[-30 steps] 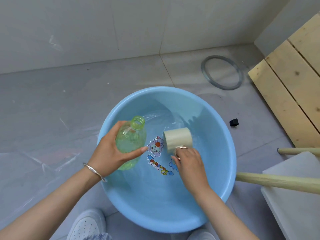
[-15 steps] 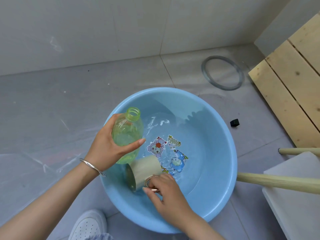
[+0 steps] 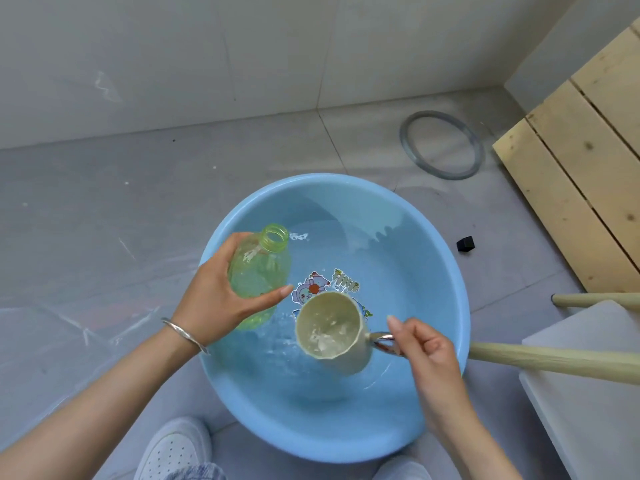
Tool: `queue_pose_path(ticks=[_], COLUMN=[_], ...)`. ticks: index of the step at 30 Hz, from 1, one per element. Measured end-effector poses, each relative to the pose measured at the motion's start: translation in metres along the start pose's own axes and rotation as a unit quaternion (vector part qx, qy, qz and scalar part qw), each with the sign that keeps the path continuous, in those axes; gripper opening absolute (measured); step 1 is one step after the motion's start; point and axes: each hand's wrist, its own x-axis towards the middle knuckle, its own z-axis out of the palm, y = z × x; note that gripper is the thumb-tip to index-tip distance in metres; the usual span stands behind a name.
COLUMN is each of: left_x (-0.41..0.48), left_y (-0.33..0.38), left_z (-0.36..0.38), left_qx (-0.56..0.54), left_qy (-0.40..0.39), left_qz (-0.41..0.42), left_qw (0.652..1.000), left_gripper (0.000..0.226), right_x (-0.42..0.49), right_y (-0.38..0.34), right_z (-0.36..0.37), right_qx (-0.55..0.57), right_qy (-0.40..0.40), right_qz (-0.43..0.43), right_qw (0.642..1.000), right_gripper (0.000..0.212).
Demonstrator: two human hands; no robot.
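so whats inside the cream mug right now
The cream mug, held by the right hand over the blue basin, shows what looks like a little foamy water at its bottom. Part of its inner wall is hidden by the rim.

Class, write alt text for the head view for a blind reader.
A person's left hand holds an uncapped green bottle and the right hand holds a beige mug by its handle, both above a blue basin of water.
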Motion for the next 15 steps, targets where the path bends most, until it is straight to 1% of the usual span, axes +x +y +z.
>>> queue_pose_path(ticks=[2, 4, 6, 8, 11, 13, 15], left_x=[-0.003, -0.005, -0.008, -0.011, -0.014, -0.015, -0.017], left_y=[0.001, 0.0, -0.003, -0.006, -0.011, -0.014, -0.017], left_z=[0.003, 0.006, 0.011, 0.015, 0.021, 0.023, 0.026], left_qx=[0.011, 0.021, 0.035, 0.054, 0.081, 0.095, 0.105], left_qy=[-0.017, -0.037, -0.058, -0.079, -0.102, -0.113, -0.12], left_qz=[0.008, 0.019, 0.025, 0.026, 0.024, 0.028, 0.038], left_qw=[1.0, 0.999, 0.997, 0.995, 0.991, 0.989, 0.987], left_gripper=[0.063, 0.062, 0.062, 0.064, 0.076, 0.085, 0.087], right_x=[0.002, 0.004, 0.005, 0.005, 0.002, -0.003, -0.008], right_y=[-0.017, -0.031, -0.044, -0.057, -0.076, -0.086, -0.094], right_z=[-0.008, -0.015, -0.02, -0.023, -0.022, -0.02, -0.016], right_qx=[-0.004, -0.035, -0.031, -0.027, -0.034, -0.046, -0.063], right_qy=[0.034, 0.064, 0.078, 0.084, 0.099, 0.103, 0.107], right_qz=[-0.029, -0.053, -0.061, -0.064, -0.089, -0.099, -0.107], right_qw=[0.999, 0.996, 0.995, 0.994, 0.99, 0.989, 0.986], right_gripper=[0.049, 0.06, 0.066, 0.059, 0.045, 0.046, 0.05])
